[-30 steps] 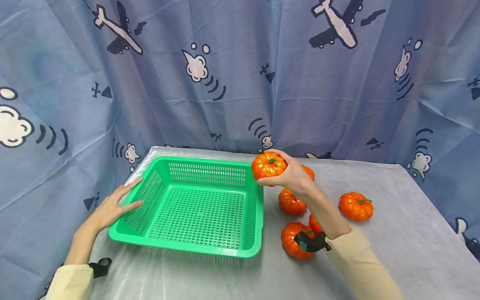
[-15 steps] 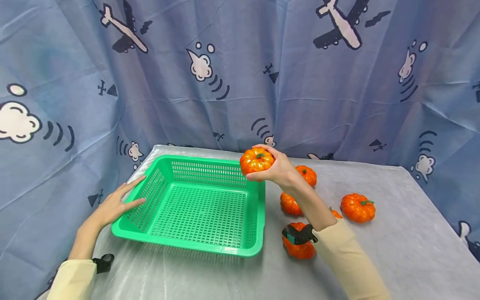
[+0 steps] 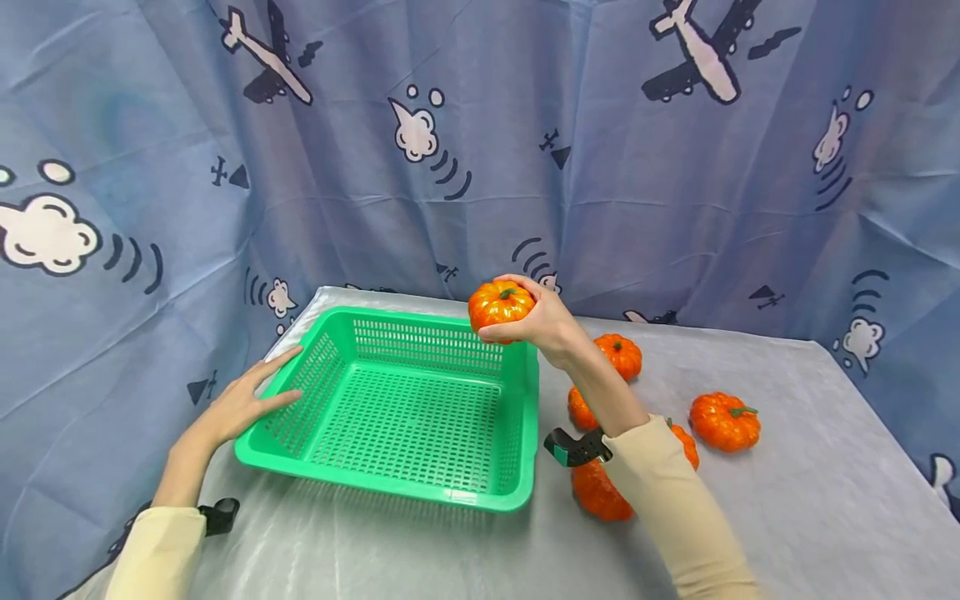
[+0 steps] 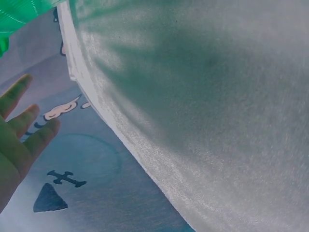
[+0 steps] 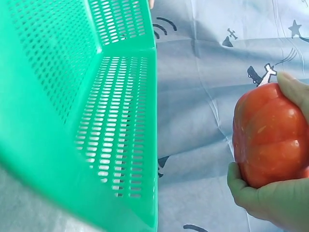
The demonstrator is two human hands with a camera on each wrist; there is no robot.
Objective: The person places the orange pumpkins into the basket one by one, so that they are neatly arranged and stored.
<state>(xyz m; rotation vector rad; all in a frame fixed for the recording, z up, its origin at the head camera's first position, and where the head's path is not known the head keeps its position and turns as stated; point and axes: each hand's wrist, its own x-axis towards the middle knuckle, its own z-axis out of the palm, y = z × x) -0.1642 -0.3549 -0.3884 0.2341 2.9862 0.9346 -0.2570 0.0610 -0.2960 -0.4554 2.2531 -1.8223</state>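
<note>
In the head view a green plastic basket (image 3: 405, 425) with slotted walls stands on the table, with nothing inside it. Over its far right corner my right hand (image 3: 551, 325) grips a small orange pumpkin (image 3: 501, 307) with a green stem. The right wrist view shows the same pumpkin (image 5: 273, 135) between thumb and fingers, apart from the basket wall (image 5: 113, 125). At the basket's left rim lies my left hand (image 3: 236, 404), its fingers spread and straight. The left wrist view shows that hand's fingers (image 4: 34, 137) extended, holding nothing.
Right of the basket sit several more pumpkins, among them one at the back (image 3: 618, 357) and one farther right (image 3: 724, 422). My right forearm partly covers others, including a near one (image 3: 600, 492). A blue patterned curtain (image 3: 480, 200) hangs behind the grey-covered table (image 3: 810, 467).
My right hand has carried the pumpkin leftward and slightly up, from beside the basket's right rim to above its far right corner. The left hand stays at the left rim.
</note>
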